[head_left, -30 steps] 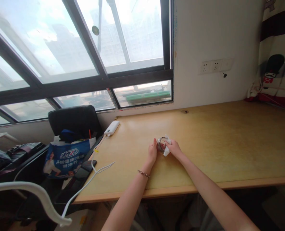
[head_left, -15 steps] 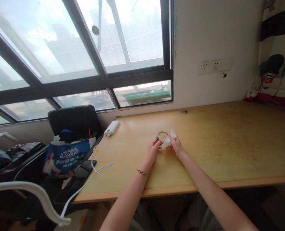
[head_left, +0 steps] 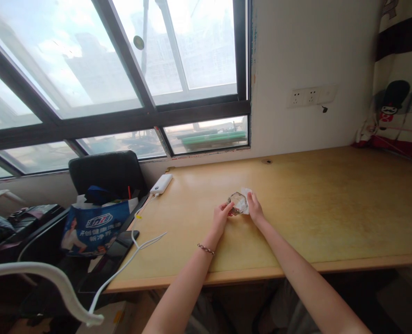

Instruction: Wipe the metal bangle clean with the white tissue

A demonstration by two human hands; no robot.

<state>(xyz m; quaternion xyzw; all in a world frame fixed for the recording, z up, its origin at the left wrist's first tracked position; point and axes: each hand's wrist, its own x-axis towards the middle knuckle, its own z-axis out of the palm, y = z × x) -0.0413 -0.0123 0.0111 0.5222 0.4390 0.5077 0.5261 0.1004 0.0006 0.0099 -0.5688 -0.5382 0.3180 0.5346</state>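
Note:
My left hand (head_left: 221, 216) is closed on the near left rim of a small see-through, faceted glass dish (head_left: 234, 196), its thumb over the edge. The dish is tilted above the table. On its right side, my right hand (head_left: 256, 208) grips a white tissue (head_left: 244, 191) and presses it against the dish. Part of the tissue shows behind or inside the clear glass; which of the two I cannot tell. The right fingertips are partly hidden by the tissue.
Both hands are over a yellowish wooden table (head_left: 317, 208). A white power bank (head_left: 161, 184) with a white cable (head_left: 135, 250) lies along its left edge. Beyond that edge, a blue bag (head_left: 98, 227) rests on a black chair (head_left: 106, 174). A window and wall sockets are behind.
The glass dish has turned so its open ring faces me more. My right hand has shifted slightly, and the tissue now lies against the dish rather than sticking out between the hands.

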